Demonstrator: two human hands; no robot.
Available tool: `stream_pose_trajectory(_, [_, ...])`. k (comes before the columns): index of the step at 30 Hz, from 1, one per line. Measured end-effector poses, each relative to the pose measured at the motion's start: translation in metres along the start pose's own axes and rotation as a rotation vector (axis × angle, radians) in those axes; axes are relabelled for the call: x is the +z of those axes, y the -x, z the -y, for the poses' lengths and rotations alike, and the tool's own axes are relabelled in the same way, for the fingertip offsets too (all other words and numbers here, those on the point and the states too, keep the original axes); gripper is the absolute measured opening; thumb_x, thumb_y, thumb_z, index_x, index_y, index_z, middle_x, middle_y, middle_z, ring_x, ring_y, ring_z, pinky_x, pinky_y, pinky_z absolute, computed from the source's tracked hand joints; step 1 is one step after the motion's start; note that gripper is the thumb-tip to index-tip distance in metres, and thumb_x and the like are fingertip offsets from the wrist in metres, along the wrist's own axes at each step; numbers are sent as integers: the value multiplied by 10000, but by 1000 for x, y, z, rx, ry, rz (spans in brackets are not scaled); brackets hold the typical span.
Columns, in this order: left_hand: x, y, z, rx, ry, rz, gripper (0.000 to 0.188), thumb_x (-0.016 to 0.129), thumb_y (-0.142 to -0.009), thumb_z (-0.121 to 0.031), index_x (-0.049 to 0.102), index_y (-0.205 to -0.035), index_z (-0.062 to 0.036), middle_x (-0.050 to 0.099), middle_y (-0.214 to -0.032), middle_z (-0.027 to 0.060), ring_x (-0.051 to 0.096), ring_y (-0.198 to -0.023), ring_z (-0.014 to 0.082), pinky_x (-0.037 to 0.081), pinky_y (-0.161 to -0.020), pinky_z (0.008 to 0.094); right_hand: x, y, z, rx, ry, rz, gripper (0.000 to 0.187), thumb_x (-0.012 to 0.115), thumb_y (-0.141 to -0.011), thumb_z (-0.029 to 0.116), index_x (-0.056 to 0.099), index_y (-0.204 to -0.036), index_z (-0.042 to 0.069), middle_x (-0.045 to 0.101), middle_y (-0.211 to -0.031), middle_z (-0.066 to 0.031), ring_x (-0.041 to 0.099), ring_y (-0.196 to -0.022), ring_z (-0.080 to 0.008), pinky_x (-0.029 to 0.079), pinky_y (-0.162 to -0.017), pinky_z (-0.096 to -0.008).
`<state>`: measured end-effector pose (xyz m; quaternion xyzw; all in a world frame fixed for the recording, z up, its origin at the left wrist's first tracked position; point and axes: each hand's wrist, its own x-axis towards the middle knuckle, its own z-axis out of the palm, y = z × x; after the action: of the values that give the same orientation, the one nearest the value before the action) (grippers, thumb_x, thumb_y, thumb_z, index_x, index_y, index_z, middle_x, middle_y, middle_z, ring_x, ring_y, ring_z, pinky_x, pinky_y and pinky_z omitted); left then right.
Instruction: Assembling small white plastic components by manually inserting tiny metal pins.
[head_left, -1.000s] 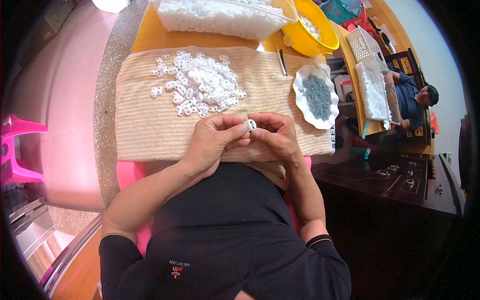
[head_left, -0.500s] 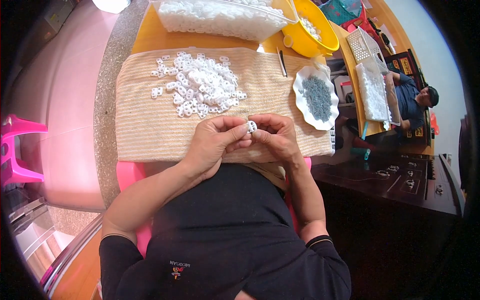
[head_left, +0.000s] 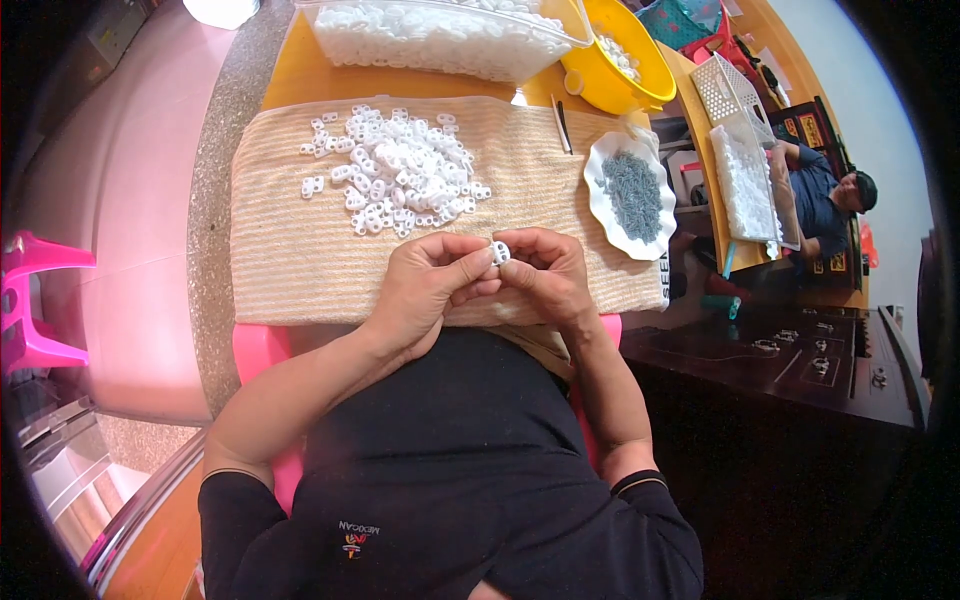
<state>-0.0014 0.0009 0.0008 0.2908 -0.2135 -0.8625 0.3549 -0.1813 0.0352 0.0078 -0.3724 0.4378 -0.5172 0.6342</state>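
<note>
Between my fingertips, close to the near edge of the striped towel point(head_left: 300, 262), is a small white plastic piece point(head_left: 501, 252) with holes in it. My left hand point(head_left: 440, 279) pinches it from the left, thumb and forefinger closed. From the other side my right hand point(head_left: 552, 275) grips the same piece, also in a pinch. Beyond my hands lies a heap of similar white plastic pieces point(head_left: 410, 170), with a few loose ones at its left. To the right stands a white scalloped dish point(head_left: 600, 200) filled with small grey parts point(head_left: 635, 195), too small to make out singly.
At the back are a clear bin point(head_left: 450, 68) of white pieces and a yellow basin point(head_left: 600, 85). A thin black-and-white stick point(head_left: 565, 125) lies near the dish. A pink stool point(head_left: 45, 300) stands left. Far right, a person point(head_left: 825, 200) sits by another bin point(head_left: 745, 190).
Both hands keep their pinch on the white plastic piece, which has turned slightly. Everything else looks the same.
</note>
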Motion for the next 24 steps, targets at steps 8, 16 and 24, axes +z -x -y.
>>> stream_pose_trajectory(8, [2, 2, -2, 23, -7, -21, 129, 651, -877, -58, 630, -988, 5, 665, -907, 84, 660, -756, 138, 576, -720, 244, 0, 0, -3, -53, 42, 3, 264, 670, -829, -20, 619, -1087, -42, 684, -953, -118, 667, -839, -160, 550, -758, -278])
stream_pose_trajectory(16, [3, 3, -1, 39, -18, -40, 127, 660, -871, -59, 633, -982, -3, 666, -874, 79, 653, -737, 131, 567, -700, 237, 0, 0, -3, -70, 102, 9, 267, 669, -832, -21, 616, -1092, -44, 685, -955, -120, 667, -844, -163, 551, -762, -282])
stream_pose_trajectory(24, [3, 2, 0, 48, -29, -19, 114, 663, -869, -59, 636, -966, -8, 668, -879, 74, 659, -747, 129, 572, -704, 237, -5, -2, -6, -77, 95, 21, 263, 688, -809, -34, 638, -1066, -51, 686, -970, -118, 663, -862, -158, 548, -779, -276])
